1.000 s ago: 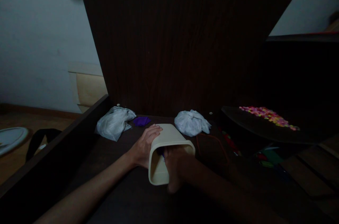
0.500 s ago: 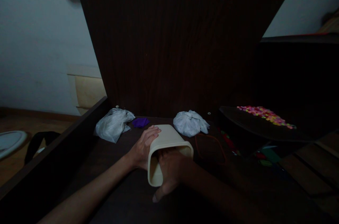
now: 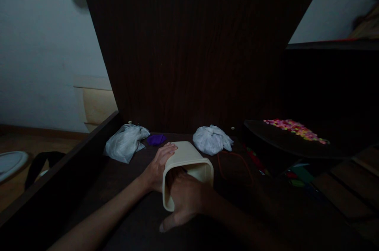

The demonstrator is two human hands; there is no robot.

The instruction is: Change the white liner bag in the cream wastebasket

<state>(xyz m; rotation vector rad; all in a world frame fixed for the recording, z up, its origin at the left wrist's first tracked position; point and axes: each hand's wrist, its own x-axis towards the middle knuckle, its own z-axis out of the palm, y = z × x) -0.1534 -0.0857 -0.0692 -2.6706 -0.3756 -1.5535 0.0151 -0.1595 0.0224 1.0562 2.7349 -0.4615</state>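
Observation:
A cream plastic container (image 3: 185, 153) lies on its side with its mouth towards me. My left hand (image 3: 160, 166) is wrapped over its left side, fingers on the upper wall. Inside the mouth reaches my right hand (image 3: 186, 192), its fingers stretched along the inner left side and its thumb spread outside, below the rim. The right fingertips are hidden in the dark interior, and I cannot make out anything held there. Behind the container lie a purple cloth-like piece (image 3: 156, 139) and a knotted whitish plastic bag (image 3: 212, 139).
A crumpled plastic bag (image 3: 126, 142) lies at the left, beside a raised dark edge (image 3: 74, 168). To the right, a reddish-brown frame-like outline (image 3: 235, 168) rests on the dark surface. Farther right, small pink and yellow pieces (image 3: 296, 128) cover a dark ledge.
My right hand has shifted left inside the container, towards its left wall. The left hand keeps its hold. The whole view has moved slightly.

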